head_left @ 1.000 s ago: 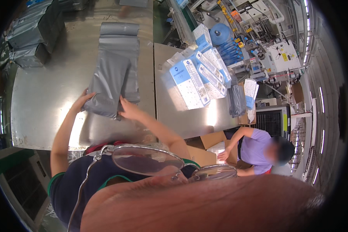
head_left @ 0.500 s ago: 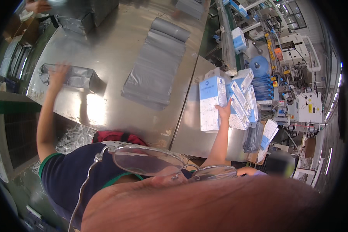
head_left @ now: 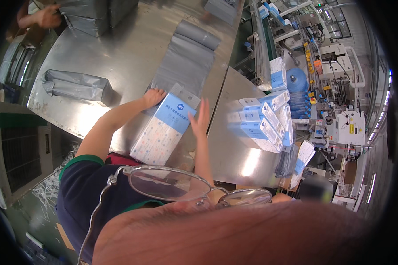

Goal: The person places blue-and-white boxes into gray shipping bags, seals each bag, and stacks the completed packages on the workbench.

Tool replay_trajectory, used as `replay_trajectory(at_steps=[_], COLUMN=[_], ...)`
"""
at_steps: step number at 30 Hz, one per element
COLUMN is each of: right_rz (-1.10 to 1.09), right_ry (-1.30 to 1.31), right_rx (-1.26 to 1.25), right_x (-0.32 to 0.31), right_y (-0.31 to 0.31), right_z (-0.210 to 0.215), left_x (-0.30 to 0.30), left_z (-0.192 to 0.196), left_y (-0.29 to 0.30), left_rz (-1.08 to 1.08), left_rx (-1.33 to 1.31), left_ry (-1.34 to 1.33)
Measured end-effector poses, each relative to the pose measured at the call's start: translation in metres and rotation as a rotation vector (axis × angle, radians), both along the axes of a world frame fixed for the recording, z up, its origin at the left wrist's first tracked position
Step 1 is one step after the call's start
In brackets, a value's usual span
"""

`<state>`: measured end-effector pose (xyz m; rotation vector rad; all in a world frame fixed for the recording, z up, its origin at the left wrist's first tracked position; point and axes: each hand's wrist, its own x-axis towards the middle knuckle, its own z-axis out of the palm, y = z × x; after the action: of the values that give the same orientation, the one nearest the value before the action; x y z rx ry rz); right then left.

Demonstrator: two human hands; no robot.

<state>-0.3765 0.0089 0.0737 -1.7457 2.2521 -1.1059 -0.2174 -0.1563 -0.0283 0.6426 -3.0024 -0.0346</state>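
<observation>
A white and blue dotted tissue pack (head_left: pixel 161 132) lies slanted at the near end of a stack of flat grey plastic bags (head_left: pixel 185 62), overlapping it. My left hand (head_left: pixel 154 96) is at the stack's near left corner, fingers bent closed over the bag edge, beside the pack. Along the pack's right side is my right hand (head_left: pixel 201 118), fingers stretched out and apart, holding nothing. A wrapped grey bundle (head_left: pixel 77 86) rests on the metal table (head_left: pixel 119 57) at the left. Several similar blue and white packs (head_left: pixel 263 119) lean together at the right.
Large grey bundles (head_left: pixel 86 17) stand at the far left, near another person's hand (head_left: pixel 46 17). A conveyor (head_left: pixel 258 44) and machinery (head_left: pixel 340 79) run along the right. Dark grey folded bags (head_left: pixel 287 161) hang at the right table edge.
My right hand has brought a pack left from the pile onto the bag stack and opened. My left hand has left the wrapped bundle and moved right to the bags.
</observation>
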Motion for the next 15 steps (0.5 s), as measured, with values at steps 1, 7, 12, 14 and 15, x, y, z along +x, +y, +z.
replay_trajectory(at_steps=[1,7,12,14,15], right_rz=[0.028,0.092,-0.137,-0.223,-0.289], right_ry=[-0.107,0.02,0.184,0.078,0.025], right_rx=[0.369,0.638,0.363,0.44,0.316], right_x=[-0.012,0.013,0.006,-0.005,-0.008], right_y=[-0.031,-0.067,-0.094,-0.079,-0.063], right_z=[0.0,-0.046,-0.022,-0.024,-0.043], left_x=[-0.007,-0.028,-0.027,-0.017,-0.002], left_z=[0.003,0.037,0.06,0.058,0.051], left_y=[-0.007,-0.028,-0.013,-0.011,-0.005], left_rz=[-0.023,0.3,-0.087,0.035,0.052], left_rx=[-0.005,0.399,0.184,0.114,0.112], left_ry=[0.003,0.24,0.212,0.449,0.449])
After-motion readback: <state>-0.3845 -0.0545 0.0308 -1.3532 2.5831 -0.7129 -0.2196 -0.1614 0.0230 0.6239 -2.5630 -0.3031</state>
